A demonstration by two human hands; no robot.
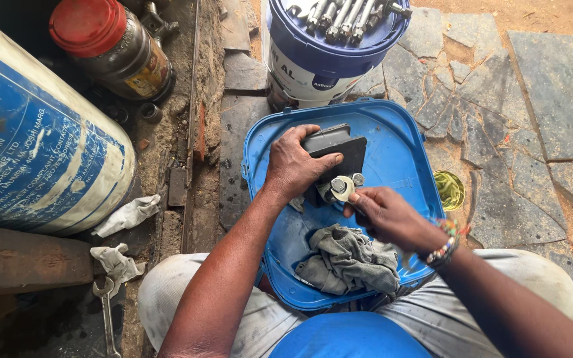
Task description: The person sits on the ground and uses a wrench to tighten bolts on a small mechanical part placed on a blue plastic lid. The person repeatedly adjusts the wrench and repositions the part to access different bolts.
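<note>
My left hand (293,166) grips a black rubber-and-metal block part (338,147) and holds it down on a blue plastic lid (402,149) that rests between my knees. A bolt with a round metal washer (340,187) sticks out of the part's near side. The fingertips of my right hand (386,215) pinch at that washer and bolt. A beaded bracelet is on my right wrist. A crumpled grey rag (347,260) lies on the lid just below my hands.
A blue and white bucket (313,63) full of spanners stands beyond the lid. A big blue and white drum (38,142) lies at left, with a red-lidded jar (111,46) behind it. White rags (127,213) and a spanner (106,311) lie on the ground at left. A small yellow-green lid (449,189) sits on the stone paving at right.
</note>
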